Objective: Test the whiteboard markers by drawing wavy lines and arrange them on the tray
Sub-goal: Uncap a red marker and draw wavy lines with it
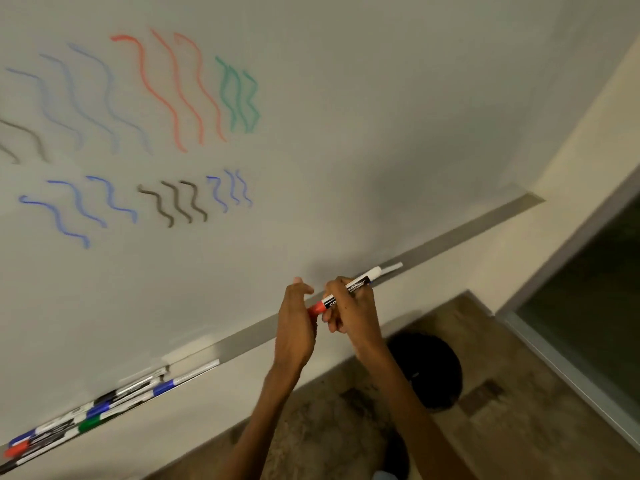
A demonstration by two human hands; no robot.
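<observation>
Wavy lines (166, 95) in blue, red, green and black are spread across the whiteboard (346, 133). Near its tray (249, 336), a red-capped marker (343, 294) is gripped around the barrel by the right hand (349, 306), while its cap is pinched by the left hand (298, 313). Other markers (104, 407) are gathered on the tray's left end.

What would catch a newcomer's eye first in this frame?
Most striking are the wavy test lines in blue, red, green and black across the upper left of the whiteboard. Next, at centre, the right hand holds a red-capped marker while the left hand closes on its cap. At lower left, a row of markers lies on the tray.
</observation>
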